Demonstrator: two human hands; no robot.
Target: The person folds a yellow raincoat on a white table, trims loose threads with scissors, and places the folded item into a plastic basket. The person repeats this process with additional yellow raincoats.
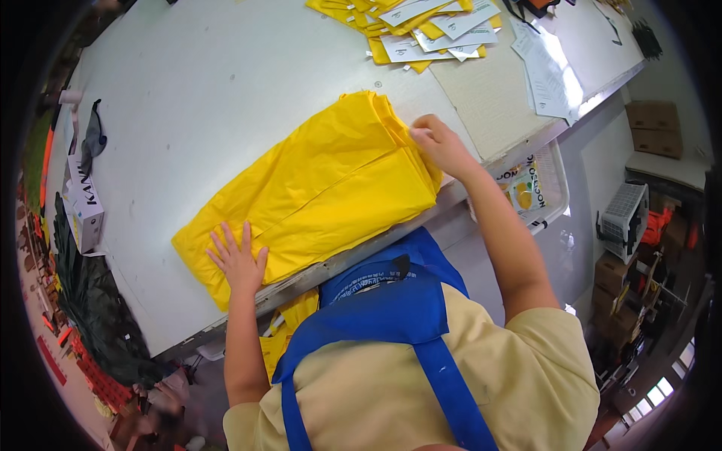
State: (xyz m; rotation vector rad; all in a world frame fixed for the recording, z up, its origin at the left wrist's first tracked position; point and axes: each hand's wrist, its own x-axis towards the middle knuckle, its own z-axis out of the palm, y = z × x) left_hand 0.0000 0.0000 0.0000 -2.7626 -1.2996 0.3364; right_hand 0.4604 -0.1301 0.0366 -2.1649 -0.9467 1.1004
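A folded yellow plastic garment [316,180] lies on the white table [195,98], near its front edge. My left hand [239,259] lies flat on the garment's near left end, fingers spread, pressing it down. My right hand [438,144] pinches the folded edge at the garment's far right corner. A blue apron [391,308] over a pale yellow shirt fills the lower middle of the view.
Several yellow packets with white cards [421,30] lie piled at the table's far side, beside white paper sheets [545,71]. A small white box [84,210] stands at the left edge. A wire basket [538,188] hangs under the table at right; cardboard boxes [653,124] stand beyond.
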